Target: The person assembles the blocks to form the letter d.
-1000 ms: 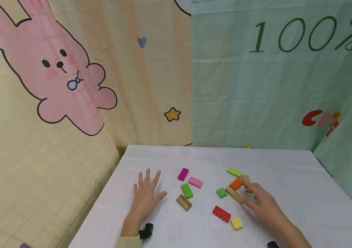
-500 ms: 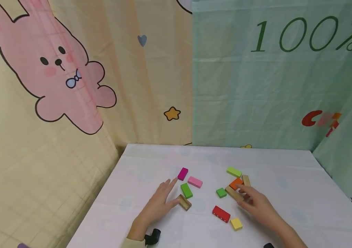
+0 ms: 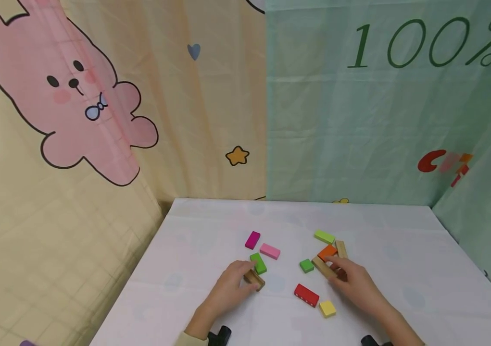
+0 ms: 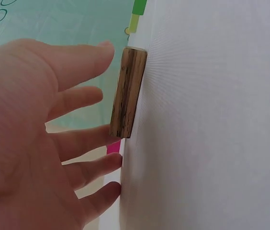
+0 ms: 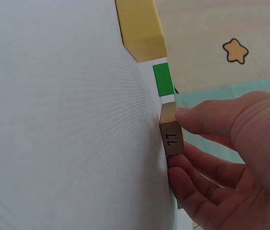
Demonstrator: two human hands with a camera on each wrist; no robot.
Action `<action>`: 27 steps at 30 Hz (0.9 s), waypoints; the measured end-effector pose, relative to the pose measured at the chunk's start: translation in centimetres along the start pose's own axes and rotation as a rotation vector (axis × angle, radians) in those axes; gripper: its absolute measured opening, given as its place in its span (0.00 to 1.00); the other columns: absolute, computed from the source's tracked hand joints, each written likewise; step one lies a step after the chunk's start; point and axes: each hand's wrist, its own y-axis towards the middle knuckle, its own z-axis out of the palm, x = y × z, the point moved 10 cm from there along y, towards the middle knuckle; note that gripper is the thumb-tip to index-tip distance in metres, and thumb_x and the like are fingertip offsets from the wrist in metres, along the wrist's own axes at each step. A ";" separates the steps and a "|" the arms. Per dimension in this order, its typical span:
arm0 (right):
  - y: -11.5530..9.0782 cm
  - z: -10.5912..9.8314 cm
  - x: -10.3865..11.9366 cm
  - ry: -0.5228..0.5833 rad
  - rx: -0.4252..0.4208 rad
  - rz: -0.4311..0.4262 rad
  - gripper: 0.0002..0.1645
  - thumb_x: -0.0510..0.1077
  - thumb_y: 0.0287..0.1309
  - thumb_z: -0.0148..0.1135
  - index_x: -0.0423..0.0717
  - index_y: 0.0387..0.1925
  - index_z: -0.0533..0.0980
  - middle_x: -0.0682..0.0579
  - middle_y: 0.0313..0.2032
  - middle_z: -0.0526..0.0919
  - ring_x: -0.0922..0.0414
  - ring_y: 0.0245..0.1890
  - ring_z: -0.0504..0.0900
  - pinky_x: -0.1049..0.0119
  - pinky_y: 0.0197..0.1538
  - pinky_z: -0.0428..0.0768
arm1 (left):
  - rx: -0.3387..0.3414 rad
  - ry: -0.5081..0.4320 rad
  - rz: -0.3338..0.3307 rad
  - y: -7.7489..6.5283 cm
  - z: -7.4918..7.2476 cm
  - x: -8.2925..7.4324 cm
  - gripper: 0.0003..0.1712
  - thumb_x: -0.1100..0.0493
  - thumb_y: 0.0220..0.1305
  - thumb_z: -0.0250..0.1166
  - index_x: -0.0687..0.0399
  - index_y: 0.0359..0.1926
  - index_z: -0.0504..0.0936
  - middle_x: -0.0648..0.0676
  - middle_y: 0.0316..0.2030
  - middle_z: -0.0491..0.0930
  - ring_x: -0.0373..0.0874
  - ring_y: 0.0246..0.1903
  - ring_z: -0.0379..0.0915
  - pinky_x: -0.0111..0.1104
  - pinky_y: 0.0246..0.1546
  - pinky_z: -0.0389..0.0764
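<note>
My left hand (image 3: pixel 230 286) lies around a dark brown wooden block (image 3: pixel 255 280), its thumb and fingers spread about it. In the left wrist view, a gap shows between thumb and block (image 4: pixel 129 93), while a middle fingertip appears to meet its lower end. On the right, my other hand (image 3: pixel 358 286) pinches a light wooden block (image 3: pixel 323 267) between thumb and fingers; the right wrist view shows a dark mark on this block's end (image 5: pixel 173 136). An orange block (image 3: pixel 327 252) sits against its far side, close to the fingertips.
Near the left hand lie a green block (image 3: pixel 258 264), a pink block (image 3: pixel 270 251) and a magenta block (image 3: pixel 252 240). A small green block (image 3: pixel 307 265), red block (image 3: pixel 307 295), yellow block (image 3: pixel 327 309), lime block (image 3: pixel 324 236) and second light wooden block (image 3: pixel 341 249) lie rightward.
My left hand has moved right from the bare tabletop to the brown block, its spread fingers drawing in. The right hand has shifted slightly left and closed its fingers on the light wooden block.
</note>
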 end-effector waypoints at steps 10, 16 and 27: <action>0.1 0.7 0.1 0.034 0.052 0.041 0.34 0.40 0.57 0.73 0.60 0.65 0.74 0.56 0.33 0.76 0.57 0.31 0.73 0.69 0.30 0.76 | -0.042 0.043 0.093 -0.2 -0.3 -1.1 0.16 0.52 0.66 0.69 0.43 0.55 0.87 0.50 0.55 0.78 0.47 0.59 0.70 0.49 0.59 0.72; -0.2 1.0 0.2 0.032 0.093 0.037 0.37 0.41 0.58 0.71 0.61 0.67 0.72 0.56 0.29 0.74 0.57 0.29 0.72 0.68 0.28 0.73 | -0.033 0.036 0.093 0.0 -0.1 -1.0 0.16 0.52 0.67 0.69 0.40 0.54 0.87 0.51 0.56 0.78 0.48 0.60 0.69 0.51 0.59 0.71; -0.6 2.1 0.5 -0.027 0.201 0.010 0.42 0.45 0.57 0.68 0.61 0.73 0.66 0.57 0.22 0.71 0.59 0.20 0.68 0.69 0.23 0.62 | -0.020 0.012 0.068 0.2 0.0 -0.7 0.15 0.51 0.67 0.68 0.41 0.54 0.87 0.51 0.57 0.78 0.48 0.60 0.69 0.51 0.60 0.71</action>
